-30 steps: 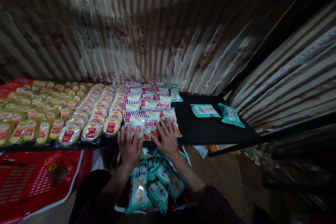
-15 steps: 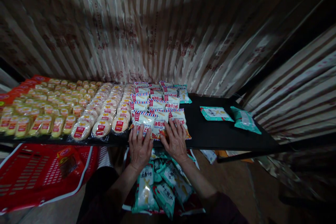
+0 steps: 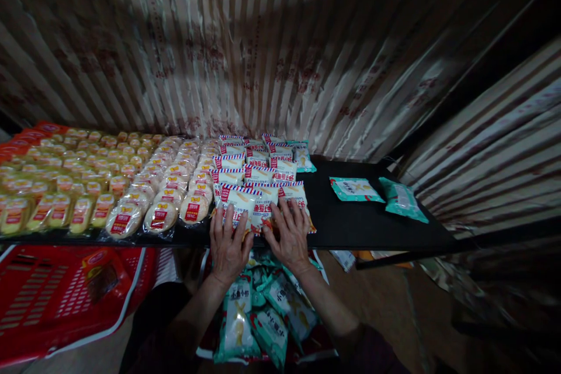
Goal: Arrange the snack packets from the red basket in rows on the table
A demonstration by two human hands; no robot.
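A person's bare left hand (image 3: 228,248) and bare right hand (image 3: 289,239) rest against the front of a block of white plastic snack bags with red lettering and striped red-and-blue top edges (image 3: 239,198), set in overlapping rows near the middle of a long, flat black shelf (image 3: 346,225). The grip of each hand is open, the spread fingers lying on the front bags rather than closing around them. Left of the block, round pale crackers in clear wrappers with red labels (image 3: 160,216) run in leaning rows from front to back; beyond them stand small yellow cakes in clear packs (image 3: 82,214), with flat orange-red packets (image 3: 26,141) at the far left. A teal-and-white plastic bag (image 3: 303,156) sits at the block's rear right corner, and two crinkled teal packets (image 3: 357,189) lie just beside each other toward the shelf's right end. Wrinkled brown-and-pale striped sheeting (image 3: 280,52), printed with faint reddish characters, rises behind the shelf, a broad shadow across it; similar striped material (image 3: 504,128) hangs at right in the dim room. Below, above a brownish floor (image 3: 385,298), a perforated red plastic basket (image 3: 37,272) holds an orange packet (image 3: 103,274), while a pile of teal-and-white bags (image 3: 239,321) fills a pale-rimmed red container (image 3: 313,355) between the forearms.
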